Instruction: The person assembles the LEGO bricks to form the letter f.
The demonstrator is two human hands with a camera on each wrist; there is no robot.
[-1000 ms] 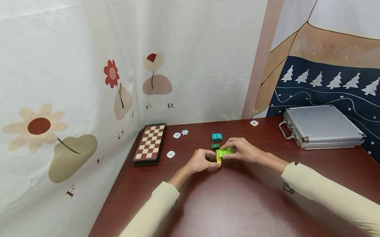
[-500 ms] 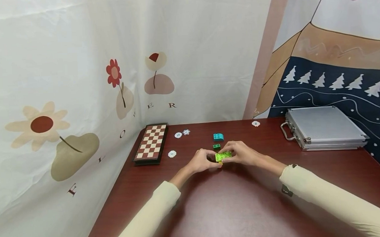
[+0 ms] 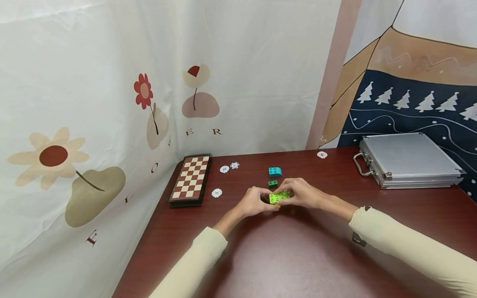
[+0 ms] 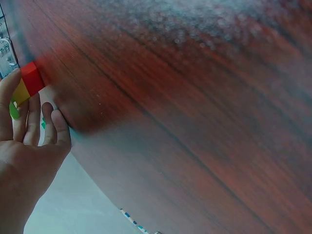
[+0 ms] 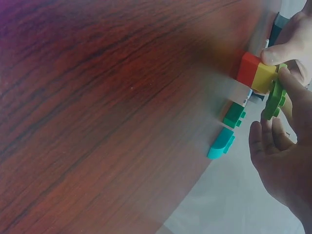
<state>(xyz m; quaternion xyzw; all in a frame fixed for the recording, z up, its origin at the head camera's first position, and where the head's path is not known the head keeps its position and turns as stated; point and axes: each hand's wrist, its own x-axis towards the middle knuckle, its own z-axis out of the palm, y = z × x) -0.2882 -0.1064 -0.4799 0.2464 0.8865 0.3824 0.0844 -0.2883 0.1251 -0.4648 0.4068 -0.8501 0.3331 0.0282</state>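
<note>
Between the two hands: a lime-green brick (image 3: 278, 197) is sitting over a yellow brick (image 5: 263, 79) and a red brick (image 5: 248, 69), nearer the wearer than the small green brick (image 3: 273, 183) and turquoise brick (image 3: 275, 171)
Hidden: in the head view, lime-green brick and fingers are covering nearly all the yellow and the whole red – whether the top piece is fully seated, I cannot tell
Cut off: the left wrist view is showing only a sliver of lime green near its edge
Long axis: the lime-green brick is running roughly left to right, studs facing up, reaching past the yellow
Left hand (image 3: 253, 202): thumb and fingers are pinching the yellow-and-red pair
Right hand (image 3: 304, 194): thumb and fingers are gripping the lime-green brick
</note>
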